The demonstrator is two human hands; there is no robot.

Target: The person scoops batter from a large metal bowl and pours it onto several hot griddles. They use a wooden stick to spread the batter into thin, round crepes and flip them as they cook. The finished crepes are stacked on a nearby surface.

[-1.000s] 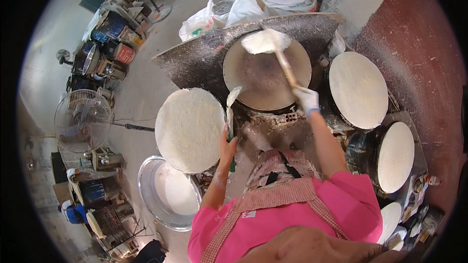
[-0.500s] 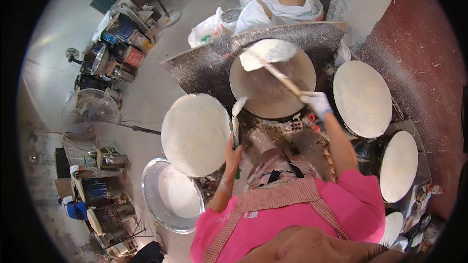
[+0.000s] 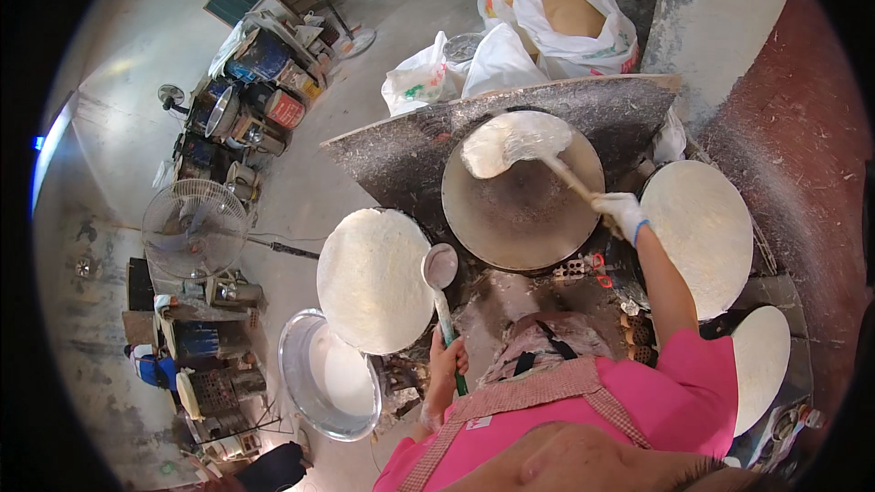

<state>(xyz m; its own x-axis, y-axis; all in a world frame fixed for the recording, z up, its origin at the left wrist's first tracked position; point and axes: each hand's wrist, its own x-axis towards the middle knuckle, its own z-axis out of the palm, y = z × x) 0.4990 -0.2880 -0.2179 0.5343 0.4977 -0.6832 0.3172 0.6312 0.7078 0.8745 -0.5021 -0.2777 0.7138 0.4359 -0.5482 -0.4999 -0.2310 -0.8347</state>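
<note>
My right hand (image 3: 622,211), in a white glove, grips the wooden handle of a spreader (image 3: 571,177). A coat of pale batter (image 3: 510,142) covers its head and lies over the far part of a round griddle (image 3: 521,219). The griddle's nearer surface is bare and brownish. Closer to me, my bare left hand (image 3: 447,361) is closed round the green handle of a ladle (image 3: 440,266). The ladle's bowl is up, beside the right edge of a round white sheet (image 3: 374,282) on the left griddle. What the bowl holds is unclear.
A metal basin (image 3: 284,369) of white batter stands below the left griddle. More white rounds (image 3: 697,237) lie on griddles at my right. A board (image 3: 401,132) rises behind the middle griddle, with white sacks (image 3: 506,64) beyond. A fan (image 3: 194,228) stands at left.
My left hand has drawn nearer my body, and the ladle's bowl has turned to show its face. My right hand has shifted rightward with the spreader's handle. The view has shifted too.
</note>
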